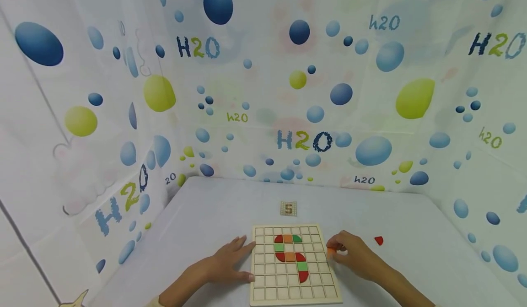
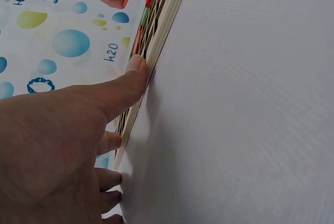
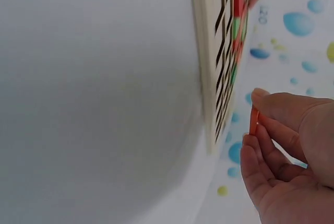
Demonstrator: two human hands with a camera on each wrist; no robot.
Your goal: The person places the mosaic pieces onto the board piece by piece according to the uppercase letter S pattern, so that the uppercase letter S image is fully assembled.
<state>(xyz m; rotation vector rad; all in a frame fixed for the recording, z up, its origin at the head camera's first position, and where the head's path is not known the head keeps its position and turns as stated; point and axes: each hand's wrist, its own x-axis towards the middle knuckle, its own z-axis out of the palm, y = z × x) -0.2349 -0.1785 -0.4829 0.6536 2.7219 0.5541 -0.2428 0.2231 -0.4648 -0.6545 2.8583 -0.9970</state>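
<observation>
A wooden grid board (image 1: pixel 265 293) lies on the white table, with red, orange and green tiles set in some of its squares in a curving S-like line. My left hand (image 1: pixel 225 262) rests at the board's left edge, fingers spread; in the left wrist view its thumb (image 2: pixel 128 83) touches the rim. Just off the board's right edge, my right hand (image 1: pixel 355 255) pinches an orange tile (image 1: pixel 331 251) between thumb and fingertips. The right wrist view shows that orange tile (image 3: pixel 253 121) edge-on, held above the table. A red quarter-round tile (image 1: pixel 379 240) lies to the right of this hand.
Behind the board lies a small card (image 1: pixel 288 208) with an S-shaped pattern on a grid. A white curtain (image 1: pixel 263 92) printed with blue and green bubbles and H2O lettering stands around the back and sides of the table (image 1: pixel 214 215).
</observation>
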